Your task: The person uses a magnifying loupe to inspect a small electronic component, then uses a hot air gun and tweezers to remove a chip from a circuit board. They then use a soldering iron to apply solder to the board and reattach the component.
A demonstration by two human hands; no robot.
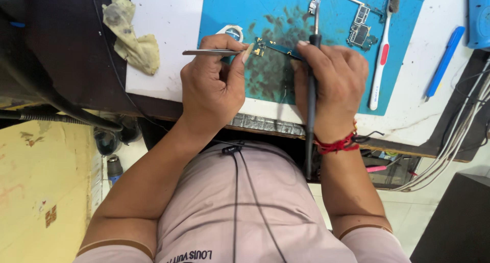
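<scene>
My left hand [212, 84] grips metal tweezers [209, 52] that lie level, and its thumb presses on the end of a small blue circuit board [273, 47]. My right hand [332, 82] holds a dark soldering iron [312, 59] upright, its tip pointing away from me above the board; the forefinger rests on the board's other end. The board lies on a blue work mat [286, 13] stained with dark residue. A red thread bracelet circles my right wrist.
On the mat lie a bare phone board frame [357, 23], a white and red toothbrush [384, 54] and a tape roll [232, 32]. A dirty rag [130, 33] sits at the left, a blue pen [445, 61] at the right, white cables [459, 135] by the table edge.
</scene>
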